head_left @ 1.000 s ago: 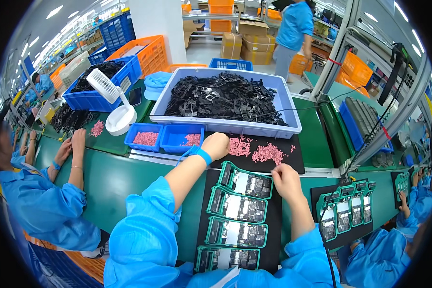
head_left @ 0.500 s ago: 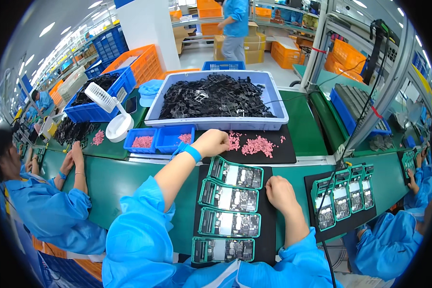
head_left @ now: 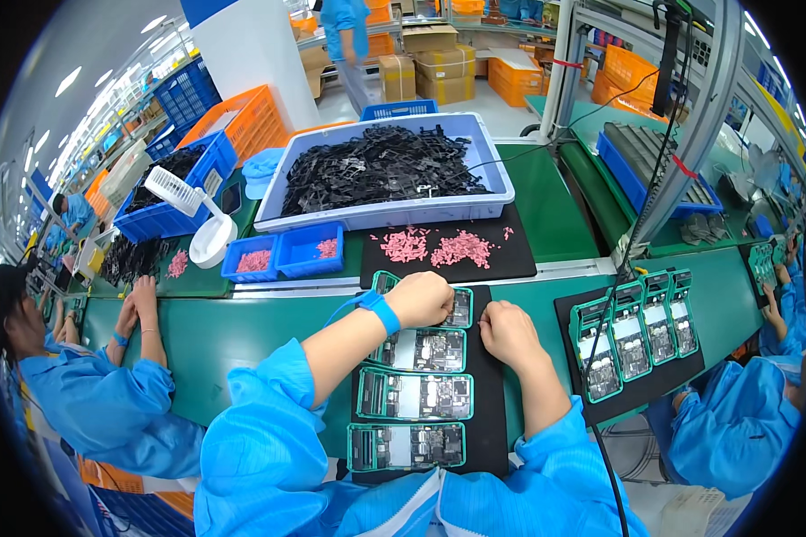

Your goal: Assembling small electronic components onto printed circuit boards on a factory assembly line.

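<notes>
A person in a blue smock works at a green conveyor belt point(head_left: 242, 336), seen from above. A black mat point(head_left: 491, 394) lies on the belt in front of them, carrying four green-framed circuit board holders in a column. The left hand point(head_left: 418, 298), with a blue wrist strap point(head_left: 384, 313), rests curled over the top holder point(head_left: 459, 307) at the mat's far edge; its fingers are bent down onto the board, but whether they pinch anything is hidden. The right hand point(head_left: 508, 333) sits just beside it on the mat's right edge, loosely curled, fingertips touching the mat near the second holder point(head_left: 425, 350) — no part is visible in its grasp. Two more holders, the third point(head_left: 416, 396) and the fourth point(head_left: 407, 446), lie toward the near edge. Beyond the belt, another black mat point(head_left: 519, 259) holds small pink pieces point(head_left: 439, 248), and behind it stands a large pale tray point(head_left: 493, 192) heaped with black plastic parts point(head_left: 381, 170). The step in hand appears to be fitting or pressing something onto the top board; the next move likely calls for a small, steady press there, or a reach to the pink pieces. A co-worker's hands point(head_left: 137, 304) rest on the belt at the left.
</notes>
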Demonstrator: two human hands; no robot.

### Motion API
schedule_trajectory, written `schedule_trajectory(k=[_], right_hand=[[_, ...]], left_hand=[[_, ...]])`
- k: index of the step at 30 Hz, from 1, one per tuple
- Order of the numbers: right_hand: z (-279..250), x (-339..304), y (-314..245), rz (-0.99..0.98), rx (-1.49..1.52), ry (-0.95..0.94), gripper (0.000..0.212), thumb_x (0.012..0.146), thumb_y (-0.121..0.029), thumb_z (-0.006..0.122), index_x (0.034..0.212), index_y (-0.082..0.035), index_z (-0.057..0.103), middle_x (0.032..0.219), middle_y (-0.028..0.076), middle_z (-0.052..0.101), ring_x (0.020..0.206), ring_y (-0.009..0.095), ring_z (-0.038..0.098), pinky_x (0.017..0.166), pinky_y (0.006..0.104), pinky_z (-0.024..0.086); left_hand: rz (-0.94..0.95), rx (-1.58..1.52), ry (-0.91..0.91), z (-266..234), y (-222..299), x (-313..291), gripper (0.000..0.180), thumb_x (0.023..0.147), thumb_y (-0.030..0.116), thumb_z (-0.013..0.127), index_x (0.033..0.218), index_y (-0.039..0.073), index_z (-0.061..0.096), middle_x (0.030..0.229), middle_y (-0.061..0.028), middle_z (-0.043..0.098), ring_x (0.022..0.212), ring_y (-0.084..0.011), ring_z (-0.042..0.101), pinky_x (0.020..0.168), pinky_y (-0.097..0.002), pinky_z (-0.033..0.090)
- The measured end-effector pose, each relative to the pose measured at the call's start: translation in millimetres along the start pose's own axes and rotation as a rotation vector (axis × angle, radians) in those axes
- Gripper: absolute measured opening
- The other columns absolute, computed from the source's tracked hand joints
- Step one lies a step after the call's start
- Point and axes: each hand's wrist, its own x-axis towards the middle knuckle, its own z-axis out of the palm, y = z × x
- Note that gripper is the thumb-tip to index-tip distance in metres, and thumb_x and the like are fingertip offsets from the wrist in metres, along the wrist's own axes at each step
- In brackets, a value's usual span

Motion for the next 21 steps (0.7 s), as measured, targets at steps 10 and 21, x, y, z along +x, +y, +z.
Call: schedule_trajectory(k=[10,21], right_hand=[[0,-1,2,-0.007,0.001,-0.011,0.007,0.077,-0.008,0.062,0.076,-0.001,0.062,0.081,0.019,0.062,0.081,0.036,0.061,0.076,0.0444,0.049],[2,1,4,-0.03,-0.009,-0.011,0.007,0.077,-0.008,0.063,0.076,-0.001,0.062,0.081,0.019,0.063,0.081,0.036,0.062,0.077,0.044,0.05]], left_hand=[[0.042,0.242,-0.01,4,12,0,0.011,0.071,0.012,0.061,0.07,0.006,0.069,0.074,-0.0149,0.066,0.073,-0.0325,0.065,0.069,-0.0418,0.053],[0.09,0.336,-0.015,8,12,0,0.009,0.072,0.011,0.06,0.071,0.006,0.068,0.079,-0.0139,0.067,0.079,-0.0314,0.066,0.071,-0.0409,0.053]])
